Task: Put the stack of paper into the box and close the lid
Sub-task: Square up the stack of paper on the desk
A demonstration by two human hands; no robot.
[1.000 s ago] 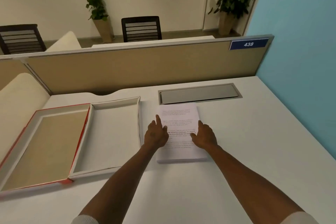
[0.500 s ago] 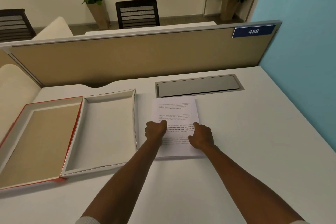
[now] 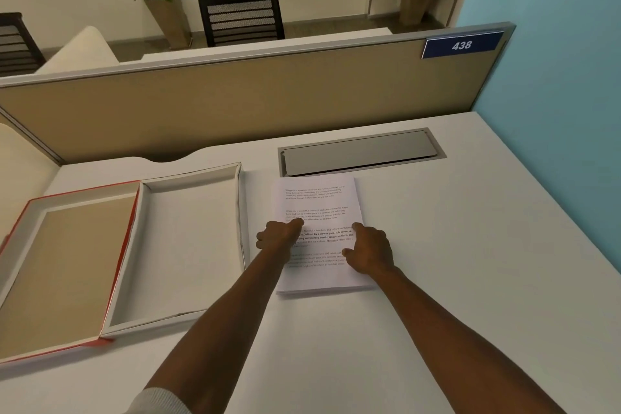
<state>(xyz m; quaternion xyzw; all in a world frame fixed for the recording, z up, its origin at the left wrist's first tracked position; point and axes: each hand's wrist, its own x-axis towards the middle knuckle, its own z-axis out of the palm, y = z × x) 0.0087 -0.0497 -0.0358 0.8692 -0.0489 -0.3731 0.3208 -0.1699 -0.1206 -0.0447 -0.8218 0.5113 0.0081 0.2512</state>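
Nearest the viewer, on the white tabletop [image 3: 470, 279]: two bare forearms reaching forward to a stack of paper [image 3: 316, 205], printed side up, lying flat just right of the box [image 3: 188, 245] and not touching it. Left hand [image 3: 279, 237]: fingers curled at the stack's left edge, thumb on the top sheet; whether the fingertips are under the pile cannot be told. Right hand [image 3: 369, 252]: loosely bent at the right edge, thumb on the page, grip likewise not confirmed. Stack not yet lifted. Step in hand, as judged: gathering the pile from both long sides. Best done by working fingers beneath the lowest sheet, squeezing evenly so no pages fan or slide, then carrying it level to the left. Box tray: open and bare inside, its near-right wall standing between stack and floor of the tray, so the pile must rise over it. Lid [image 3: 64, 265]: red-edged, hinged open flat to the left, well apart from the stack. Beyond the stack: a grey cable hatch [image 3: 359, 151] set in the tabletop, just beside the paper's far edge. Farther: a tan partition [image 3: 235, 111].
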